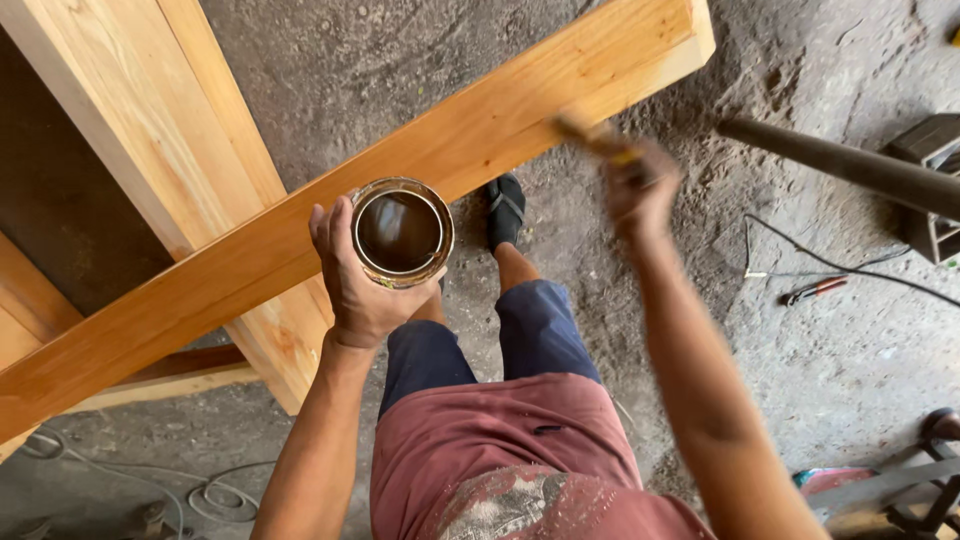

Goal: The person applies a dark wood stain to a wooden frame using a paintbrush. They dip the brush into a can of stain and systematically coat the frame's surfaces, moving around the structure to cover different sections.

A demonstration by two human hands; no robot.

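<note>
Evidently kept upright so its dark liquid stays in, the tin (pixel 402 232) sits in the left hand (pixel 358 285), fingers wrapped around it, while the blurred right hand (pixel 640 190) pinches a brush (pixel 592 135) against the plank (pixel 300 230).

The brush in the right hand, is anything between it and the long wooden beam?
Nothing visible. The brush, blurred, is held in the right hand right at the beam near its far end; the left hand holds the open can further along, clear of it.
</note>
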